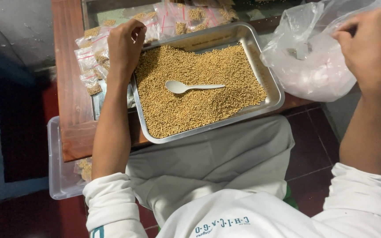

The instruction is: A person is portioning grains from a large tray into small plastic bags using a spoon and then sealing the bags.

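A metal tray heaped with small yellowish seeds is seen resting on the edge of a brown wooden table, with a white plastic spoon lying loose on top of the seeds, touched by neither hand. The left hand is held curled at the tray's far left corner, its fingers bent down among small clear packets that are already filled with seeds and piled just beside the tray; whether one of them is actually pinched cannot be told, since the fingertips are hidden. The right hand is raised at the right, with its fingers closed on the rim of a large clear plastic bag, in which a stock of what look like empty little bags is kept. More filled packets are spread beyond the tray's far edge. Judged from how things lie, the packing is partly done: a good number of packets are filled and set aside, yet the tray is still nearly full, so much the larger share of the seeds is left to be bagged. A clear plastic tub is seen on the floor below the table, against the person's left arm.
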